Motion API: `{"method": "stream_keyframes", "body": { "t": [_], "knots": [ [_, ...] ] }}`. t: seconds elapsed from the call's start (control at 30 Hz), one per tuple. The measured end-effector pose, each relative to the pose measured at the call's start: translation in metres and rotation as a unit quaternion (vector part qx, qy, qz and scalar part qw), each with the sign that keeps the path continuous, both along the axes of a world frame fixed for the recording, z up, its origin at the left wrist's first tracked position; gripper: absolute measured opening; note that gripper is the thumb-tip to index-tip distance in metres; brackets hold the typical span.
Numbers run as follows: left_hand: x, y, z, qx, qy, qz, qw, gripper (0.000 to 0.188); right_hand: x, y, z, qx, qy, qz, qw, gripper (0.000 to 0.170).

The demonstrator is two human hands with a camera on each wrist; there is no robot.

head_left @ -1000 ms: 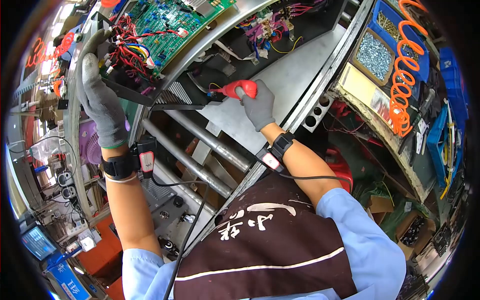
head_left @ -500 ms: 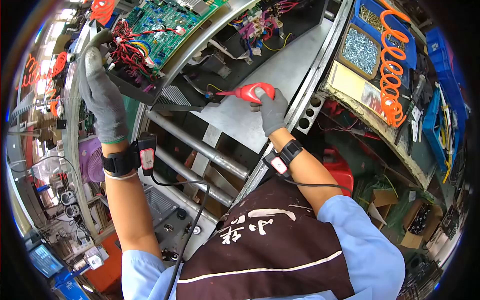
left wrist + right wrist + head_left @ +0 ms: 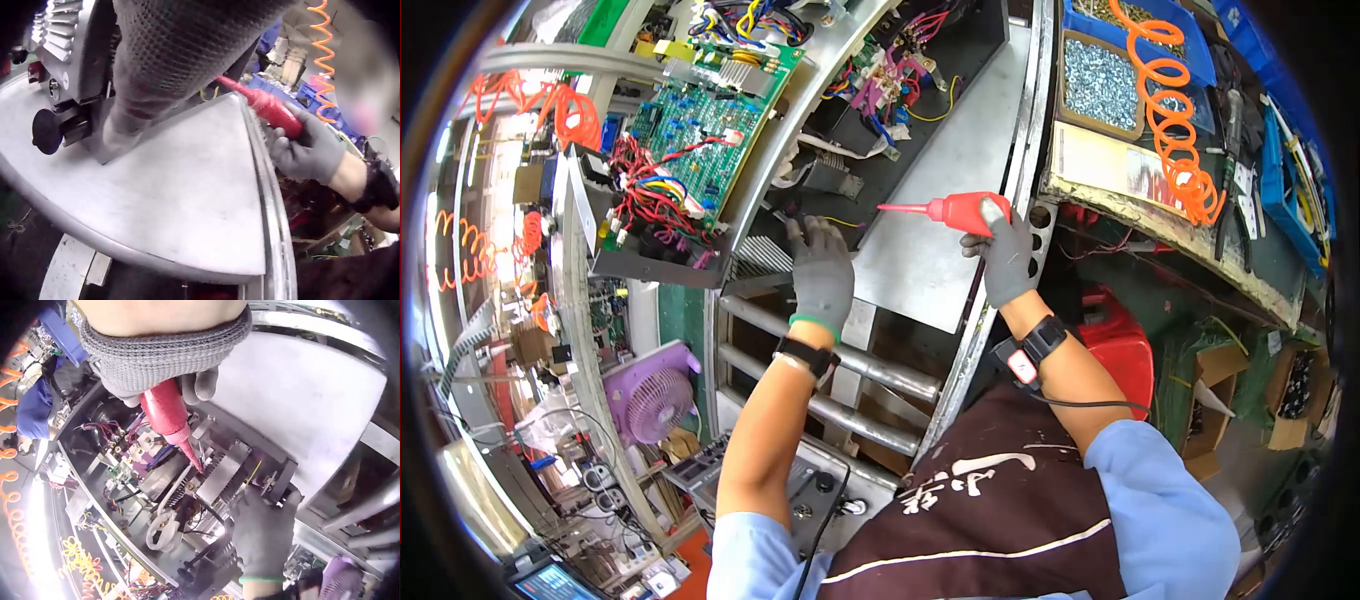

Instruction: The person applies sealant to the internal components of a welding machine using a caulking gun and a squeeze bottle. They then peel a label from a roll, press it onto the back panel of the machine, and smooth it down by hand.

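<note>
A grey-gloved right hand point(image 3: 1007, 255) grips a red squeeze bottle point(image 3: 972, 213) with a long thin nozzle that points left. In the right wrist view, the bottle point(image 3: 167, 412) overlaps the wired interior of a dark metal chassis point(image 3: 103, 528). The left hand point(image 3: 822, 283), also gloved, reaches over the near end of that chassis, beside a finned heatsink point(image 3: 762, 256) and a thin yellow wire point(image 3: 840, 221). Its fingers are extended and slightly apart. From the left wrist, this glove point(image 3: 181, 56) fills the upper view and covers part of the chassis.
A green circuit board point(image 3: 725, 125) with bundled wires stands left of the chassis. Bare sheet metal point(image 3: 930, 240) lies beneath the bottle. At right are a bin of small silver fasteners point(image 3: 1103, 83) and an orange coiled hose point(image 3: 1175, 130). Metal rollers point(image 3: 880, 372) run below.
The left hand has come down and right, from beside the circuit board to the chassis end. The right hand has drawn the bottle back to the right, away from the wire.
</note>
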State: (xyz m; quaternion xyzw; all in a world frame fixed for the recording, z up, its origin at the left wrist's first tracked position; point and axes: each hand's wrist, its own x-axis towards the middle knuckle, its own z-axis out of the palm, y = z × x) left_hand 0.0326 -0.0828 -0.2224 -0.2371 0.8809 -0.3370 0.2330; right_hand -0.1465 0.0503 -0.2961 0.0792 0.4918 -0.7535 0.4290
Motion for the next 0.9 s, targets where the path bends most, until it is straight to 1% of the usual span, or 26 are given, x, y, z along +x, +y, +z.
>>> {"method": "stream_keyframes", "body": {
  "t": [0.03, 0.1, 0.13, 0.17, 0.2, 0.23, 0.27, 0.3, 0.33, 0.37, 0.4, 0.47, 0.53, 0.57, 0.6, 0.67, 0.7, 0.77, 0.8, 0.87, 0.9],
  "knots": [
    [-0.006, -0.009, -0.003, 0.001, -0.006, -0.008, 1.0, 0.064, -0.002, -0.003, 0.003, -0.017, 0.008, -0.001, 1.0, 0.034],
    [-0.013, -0.018, -0.011, -0.023, -0.064, 0.034, 0.997, 0.053, -0.004, -0.007, 0.013, -0.029, 0.007, -0.008, 1.0, 0.034],
    [-0.02, -0.023, -0.011, -0.02, -0.071, 0.026, 0.997, 0.053, -0.005, -0.011, 0.022, -0.044, 0.029, -0.011, 0.999, 0.033],
    [-0.028, -0.028, -0.012, 0.007, -0.097, 0.088, 0.991, 0.044, -0.005, -0.016, 0.028, -0.06, 0.052, -0.014, 0.997, 0.032],
    [-0.034, -0.03, -0.012, 0.033, -0.12, 0.151, 0.981, 0.037, -0.005, -0.021, 0.032, -0.057, 0.049, -0.021, 0.997, 0.032],
    [-0.03, -0.034, -0.021, 0.038, -0.125, 0.147, 0.98, 0.037, -0.003, -0.027, 0.035, -0.067, 0.093, -0.031, 0.993, 0.032],
    [-0.02, -0.038, -0.03, 0.035, -0.092, 0.1, 0.99, 0.029, -0.001, -0.032, 0.036, -0.081, 0.138, -0.041, 0.986, 0.031],
    [-0.02, -0.037, -0.026, 0.032, -0.058, 0.055, 0.996, 0.023, 0.001, -0.037, 0.033, -0.09, 0.164, -0.039, 0.981, 0.031],
    [-0.022, -0.037, -0.024, 0.032, -0.061, 0.055, 0.996, 0.023, 0.003, -0.041, 0.03, -0.089, 0.162, -0.039, 0.982, 0.031],
    [-0.025, -0.037, -0.022, 0.052, -0.103, 0.087, 0.989, 0.025, 0.005, -0.045, 0.029, -0.036, 0.266, -0.023, 0.963, 0.028],
    [-0.031, -0.035, -0.015, 0.072, -0.145, 0.118, 0.98, 0.028, 0.008, -0.049, 0.033, 0.017, 0.367, -0.006, 0.93, 0.026],
    [-0.033, -0.032, -0.011, 0.076, -0.14, 0.116, 0.98, 0.026, 0.015, -0.054, 0.042, 0.027, 0.368, -0.005, 0.929, 0.029],
    [-0.032, -0.033, -0.011, 0.081, -0.134, 0.115, 0.981, 0.024, 0.019, -0.059, 0.056, 0.035, 0.463, -0.031, 0.885, 0.03],
    [-0.032, -0.034, -0.01, 0.087, -0.131, 0.117, 0.981, 0.024, 0.021, -0.064, 0.057, 0.013, 0.452, -0.063, 0.89, 0.034],
    [-0.032, -0.034, -0.01, 0.093, -0.128, 0.118, 0.98, 0.023, 0.022, -0.068, 0.057, 0.013, 0.452, -0.062, 0.89, 0.034],
    [-0.03, -0.035, -0.009, 0.097, -0.112, 0.108, 0.983, 0.023, 0.022, -0.073, 0.056, 0.006, 0.5, -0.075, 0.862, 0.03],
    [-0.03, -0.035, -0.009, 0.1, -0.097, 0.097, 0.985, 0.023, 0.022, -0.074, 0.056, 0.008, 0.499, -0.074, 0.863, 0.03],
    [-0.03, -0.034, -0.01, 0.094, -0.108, 0.094, 0.985, 0.023, 0.021, -0.075, 0.056, -0.018, 0.528, -0.091, 0.844, 0.027],
    [-0.031, -0.034, -0.01, 0.086, -0.118, 0.091, 0.985, 0.024, 0.019, -0.076, 0.057, -0.014, 0.525, -0.092, 0.846, 0.027],
    [-0.031, -0.033, -0.012, 0.081, -0.12, 0.096, 0.985, 0.025, 0.016, -0.076, 0.058, -0.047, 0.553, -0.072, 0.829, 0.025],
    [-0.032, -0.033, -0.014, 0.074, -0.116, 0.104, 0.985, 0.026, 0.016, -0.077, 0.058, -0.045, 0.568, -0.076, 0.818, 0.025]
  ]
}}
